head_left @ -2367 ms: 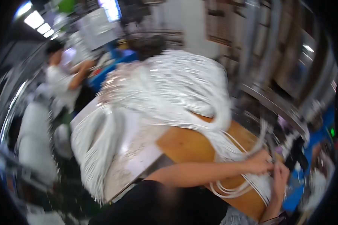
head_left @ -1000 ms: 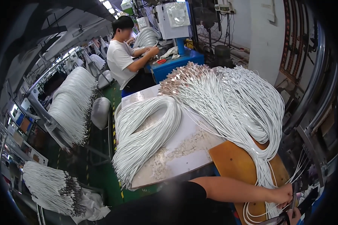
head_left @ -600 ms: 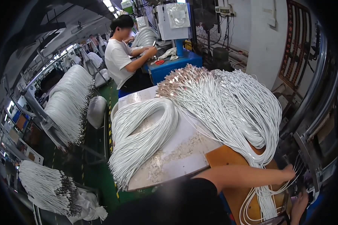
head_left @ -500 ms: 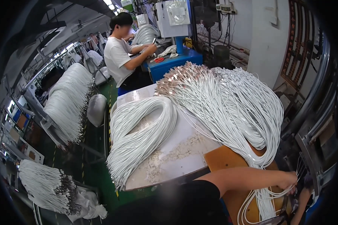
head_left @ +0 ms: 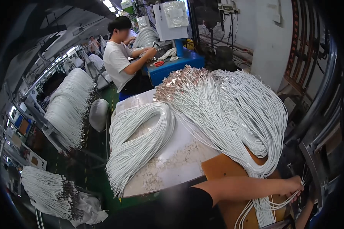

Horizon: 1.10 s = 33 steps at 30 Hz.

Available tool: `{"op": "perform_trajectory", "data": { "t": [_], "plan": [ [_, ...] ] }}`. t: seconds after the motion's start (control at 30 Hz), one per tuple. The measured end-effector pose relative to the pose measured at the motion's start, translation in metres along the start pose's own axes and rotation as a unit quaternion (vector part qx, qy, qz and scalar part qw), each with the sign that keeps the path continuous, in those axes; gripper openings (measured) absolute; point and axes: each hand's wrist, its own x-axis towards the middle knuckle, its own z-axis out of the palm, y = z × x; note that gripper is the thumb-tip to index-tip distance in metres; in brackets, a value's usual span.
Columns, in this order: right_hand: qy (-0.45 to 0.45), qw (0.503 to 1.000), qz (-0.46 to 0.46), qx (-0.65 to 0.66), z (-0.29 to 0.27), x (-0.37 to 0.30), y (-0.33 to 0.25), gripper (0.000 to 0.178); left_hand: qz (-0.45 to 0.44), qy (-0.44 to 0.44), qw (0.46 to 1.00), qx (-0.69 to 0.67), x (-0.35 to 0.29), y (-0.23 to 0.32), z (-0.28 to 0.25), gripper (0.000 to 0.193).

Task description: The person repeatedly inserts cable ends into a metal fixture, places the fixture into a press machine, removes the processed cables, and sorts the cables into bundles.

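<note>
My left arm stretches across to the right edge, where my left hand (head_left: 293, 184) is closed round a few thin white cables (head_left: 282, 204). Their free ends stick up past the fingers, close to a dark metal machine (head_left: 313, 164). Below it, my right hand (head_left: 309, 204) sits low in the shadow beside the machine; its fingers are hidden. The held cables loop down over a brown board (head_left: 225, 171) and run beside a thick bundle of white cables (head_left: 252, 114) with copper-coloured ends, heaped on the white table (head_left: 187, 164).
A second cable bundle (head_left: 141, 141) lies folded on the table's left. Racks of hanging cables (head_left: 68, 107) and another bundle (head_left: 46, 191) stand at the left. A co-worker (head_left: 118, 61) in a white shirt sits at a blue bench (head_left: 176, 68) behind the table.
The view has shifted slightly. My left hand stays by the machine with its grip on the cables; my right hand has dropped a little lower.
</note>
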Motion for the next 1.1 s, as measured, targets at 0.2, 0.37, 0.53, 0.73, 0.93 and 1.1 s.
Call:
{"op": "perform_trajectory", "data": {
  "t": [0.2,0.37,0.53,0.73,0.93,1.1],
  "plan": [
    [0.057,0.997,0.041,-0.012,-0.043,-0.045,0.002,0.036,-0.032,-0.187,0.982,0.015,-0.029,0.001,0.082,0.012],
    [0.114,0.992,-0.001,0.047,0.013,-0.088,0.316,0.041,0.105,-0.317,0.934,0.125,-0.054,-0.031,0.022,0.02],
    [-0.041,0.981,0.171,-0.077,0.0,-0.133,0.332,0.034,0.068,-0.317,0.889,0.324,-0.153,0.045,0.046,0.01],
    [-0.097,0.953,0.134,-0.254,0.019,-0.134,0.288,0.032,0.216,0.292,0.721,0.59,-0.236,0.18,-0.121,0.032],
    [-0.005,0.988,-0.036,-0.148,0.041,-0.173,0.437,0.024,0.291,0.539,0.714,0.34,-0.345,0.188,-0.153,0.052],
    [0.045,0.999,0.017,-0.019,0.03,-0.148,0.317,0.028,0.37,0.728,0.447,0.366,-0.54,0.213,-0.269,0.063]
  ]
}}
